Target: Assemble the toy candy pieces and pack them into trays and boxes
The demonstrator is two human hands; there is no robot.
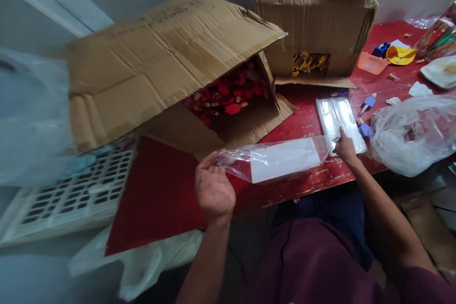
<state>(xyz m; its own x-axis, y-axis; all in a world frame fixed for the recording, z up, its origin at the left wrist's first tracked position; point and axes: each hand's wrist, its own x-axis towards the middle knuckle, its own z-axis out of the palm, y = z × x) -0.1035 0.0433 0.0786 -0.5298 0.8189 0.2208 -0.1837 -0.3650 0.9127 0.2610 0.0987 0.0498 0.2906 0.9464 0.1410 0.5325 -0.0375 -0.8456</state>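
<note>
Left grip (213, 187) is clamped on the near end of a clear plastic bag (231, 164), and right grip (345, 148) is clamped on its far end. The bag is held taut above the red tabletop (302, 185), with a white sheet (285, 159) inside. A stack of flat clear bags (338, 121) lies just beyond the right hand. 2 cardboard boxes (313, 14) stand nearby. Risk: thin plastic slipping from either pinch, tearing under too much pull, or the sheet sliding out if the bag tips.
</note>
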